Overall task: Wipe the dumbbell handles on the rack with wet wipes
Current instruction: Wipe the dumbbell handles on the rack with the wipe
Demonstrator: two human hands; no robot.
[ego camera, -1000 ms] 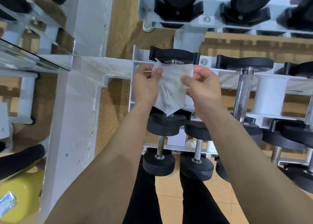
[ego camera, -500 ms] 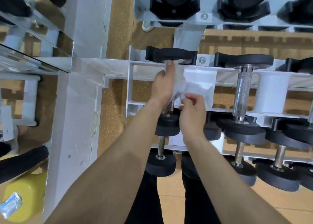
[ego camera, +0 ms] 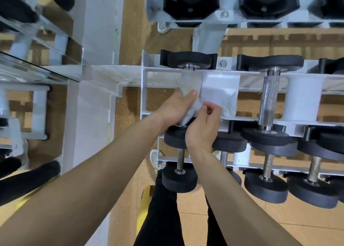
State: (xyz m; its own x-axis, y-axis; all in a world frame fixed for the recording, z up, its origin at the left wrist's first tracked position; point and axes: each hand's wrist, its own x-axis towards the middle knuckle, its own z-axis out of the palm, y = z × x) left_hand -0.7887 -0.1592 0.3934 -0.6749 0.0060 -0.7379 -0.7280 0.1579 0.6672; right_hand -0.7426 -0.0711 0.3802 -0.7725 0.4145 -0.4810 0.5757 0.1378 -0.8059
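the wet wipe (ego camera: 190,84), thin, damp and crumpled, is lying wrapped round the handle of the end dumbbell (ego camera: 189,60), at the left end of the white metal rack (ego camera: 144,89) on its middle tier. the left hand (ego camera: 175,108) is clamping round the wipe and the bar under it, thumb on top. the right hand (ego camera: 202,128) is pinching the wipe's loose lower corner, fingers curled together. further right along the rack, a bare knurled steel handle (ego camera: 269,100) is sitting between round black rubber heads. speckled cork-like flooring (ego camera: 130,104) is showing beneath the rack.
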